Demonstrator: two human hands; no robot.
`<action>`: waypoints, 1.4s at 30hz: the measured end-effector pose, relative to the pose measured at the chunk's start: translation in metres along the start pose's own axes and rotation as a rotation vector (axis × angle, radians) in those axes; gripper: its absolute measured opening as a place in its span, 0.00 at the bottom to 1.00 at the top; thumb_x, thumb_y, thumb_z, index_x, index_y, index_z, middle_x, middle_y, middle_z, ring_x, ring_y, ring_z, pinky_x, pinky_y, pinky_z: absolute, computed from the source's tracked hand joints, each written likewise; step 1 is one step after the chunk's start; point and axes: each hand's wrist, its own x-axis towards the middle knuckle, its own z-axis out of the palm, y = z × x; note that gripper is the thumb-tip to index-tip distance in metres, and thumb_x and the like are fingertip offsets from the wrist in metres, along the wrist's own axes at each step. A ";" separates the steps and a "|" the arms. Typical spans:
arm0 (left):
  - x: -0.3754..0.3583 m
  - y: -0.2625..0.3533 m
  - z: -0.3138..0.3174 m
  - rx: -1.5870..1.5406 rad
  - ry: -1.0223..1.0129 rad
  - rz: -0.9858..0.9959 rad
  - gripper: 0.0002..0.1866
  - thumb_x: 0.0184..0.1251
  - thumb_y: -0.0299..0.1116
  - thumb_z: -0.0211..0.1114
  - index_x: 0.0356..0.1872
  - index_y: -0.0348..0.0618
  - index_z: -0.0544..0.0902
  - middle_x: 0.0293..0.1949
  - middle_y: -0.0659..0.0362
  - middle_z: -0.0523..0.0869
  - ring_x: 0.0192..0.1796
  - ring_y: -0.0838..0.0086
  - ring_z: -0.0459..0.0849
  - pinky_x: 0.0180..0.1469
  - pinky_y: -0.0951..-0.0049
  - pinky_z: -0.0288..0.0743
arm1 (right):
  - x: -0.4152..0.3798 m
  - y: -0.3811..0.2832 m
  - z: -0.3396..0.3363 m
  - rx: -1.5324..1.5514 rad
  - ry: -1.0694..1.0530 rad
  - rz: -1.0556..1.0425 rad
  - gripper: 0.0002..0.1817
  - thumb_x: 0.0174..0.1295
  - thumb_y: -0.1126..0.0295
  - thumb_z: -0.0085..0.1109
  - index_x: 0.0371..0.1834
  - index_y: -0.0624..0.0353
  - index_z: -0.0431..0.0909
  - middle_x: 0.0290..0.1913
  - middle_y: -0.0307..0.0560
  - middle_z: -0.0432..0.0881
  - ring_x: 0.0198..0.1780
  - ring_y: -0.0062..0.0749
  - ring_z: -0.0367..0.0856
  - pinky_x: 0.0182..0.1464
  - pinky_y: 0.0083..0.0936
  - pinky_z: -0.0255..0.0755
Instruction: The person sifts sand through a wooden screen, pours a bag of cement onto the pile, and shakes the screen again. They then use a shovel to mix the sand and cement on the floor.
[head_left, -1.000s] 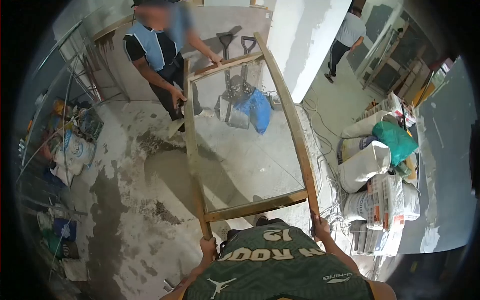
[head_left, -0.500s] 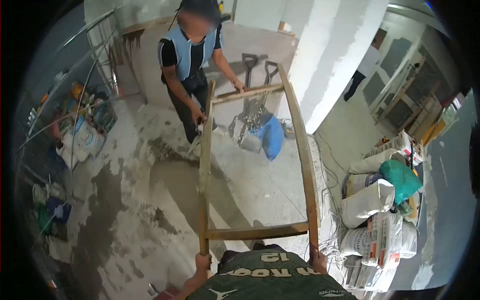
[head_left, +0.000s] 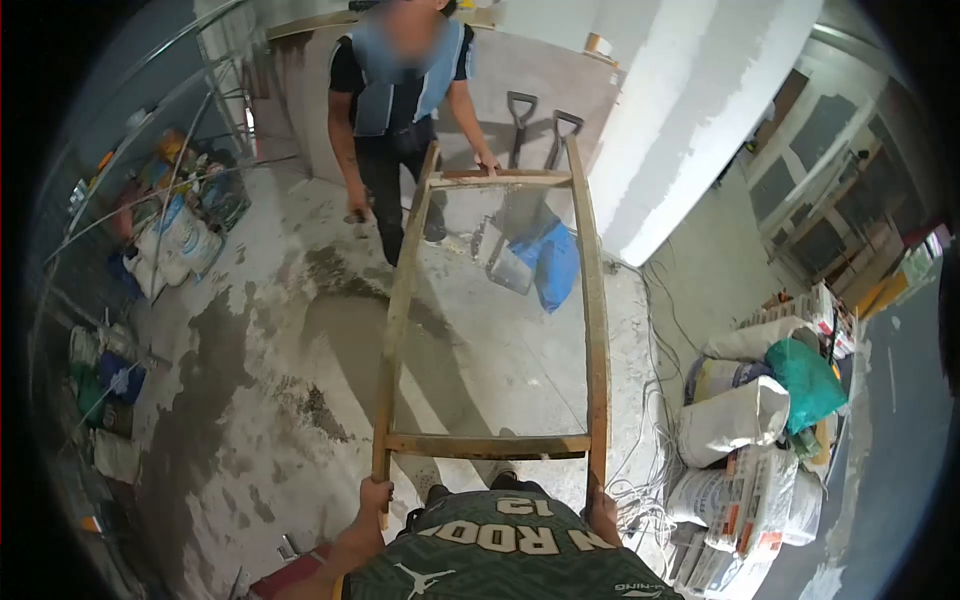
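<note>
My left hand (head_left: 374,494) is closed round the lower end of the left rail of a wooden frame with a mesh screen (head_left: 398,340). The end of its right rail is in my right hand (head_left: 604,517), its fingers wrapped round the wood. The frame stretches away from my body above the floor. At its far crossbar stands another person (head_left: 400,110) in a blue vest, one hand (head_left: 487,161) on the bar. That person's other hand (head_left: 358,207) hangs low, holding something dark that I cannot make out. Little material shows on the mesh.
Two shovels (head_left: 518,130) lean by the far wall near a blue sack (head_left: 556,268). A white pillar (head_left: 690,110) rises beyond the frame. Stacked bags (head_left: 740,490) and loose cables (head_left: 655,400) lie on the right. Filled sacks (head_left: 180,240) and metal rods are at the left.
The frame has shifted left and the pebbly material seen at its far end is gone from the mesh. The other person stands more upright, one hand now lowered away from the frame's left rail.
</note>
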 end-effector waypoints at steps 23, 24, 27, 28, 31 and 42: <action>-0.084 -0.210 -0.130 -0.703 0.049 -0.365 0.08 0.53 0.23 0.65 0.32 0.27 0.80 0.22 0.52 0.83 0.23 0.68 0.84 0.27 0.66 0.77 | -0.019 -0.027 0.097 -0.273 -0.342 -0.274 0.32 0.73 0.46 0.47 0.22 0.64 0.75 0.13 0.42 0.73 0.14 0.27 0.71 0.18 0.29 0.65; -0.077 -0.218 -0.135 -0.789 0.034 -0.411 0.08 0.53 0.24 0.64 0.31 0.27 0.80 0.22 0.51 0.83 0.24 0.67 0.84 0.27 0.66 0.77 | -0.028 -0.044 0.109 -0.257 -0.372 -0.180 0.32 0.73 0.45 0.46 0.21 0.64 0.75 0.14 0.43 0.74 0.14 0.27 0.73 0.17 0.28 0.68; -0.079 -0.202 -0.155 -0.704 0.099 -0.340 0.08 0.53 0.23 0.64 0.32 0.27 0.80 0.22 0.52 0.83 0.23 0.67 0.83 0.26 0.66 0.77 | 0.004 -0.016 0.137 -0.257 -0.431 -0.212 0.35 0.71 0.40 0.45 0.23 0.64 0.76 0.14 0.46 0.76 0.14 0.30 0.76 0.17 0.29 0.69; -0.087 -0.194 -0.155 -0.517 0.205 -0.288 0.08 0.53 0.23 0.64 0.33 0.28 0.80 0.22 0.52 0.82 0.22 0.67 0.83 0.26 0.67 0.77 | 0.018 -0.001 0.148 -0.266 -0.436 -0.212 0.36 0.72 0.40 0.44 0.23 0.64 0.76 0.15 0.46 0.76 0.14 0.31 0.76 0.17 0.29 0.67; -0.092 -0.186 -0.184 -0.369 0.321 -0.281 0.08 0.53 0.23 0.64 0.34 0.28 0.80 0.23 0.52 0.83 0.22 0.67 0.83 0.25 0.67 0.77 | -0.028 -0.054 0.182 -0.245 -0.452 -0.124 0.32 0.67 0.41 0.54 0.24 0.64 0.77 0.16 0.45 0.77 0.14 0.30 0.75 0.18 0.29 0.67; -0.090 -0.168 -0.278 -0.467 0.604 -0.265 0.09 0.54 0.24 0.63 0.35 0.29 0.80 0.24 0.54 0.83 0.21 0.70 0.82 0.22 0.70 0.77 | -0.062 -0.165 0.338 -0.472 -0.677 -0.269 0.15 0.56 0.64 0.69 0.32 0.65 0.78 0.21 0.44 0.80 0.20 0.30 0.79 0.23 0.29 0.76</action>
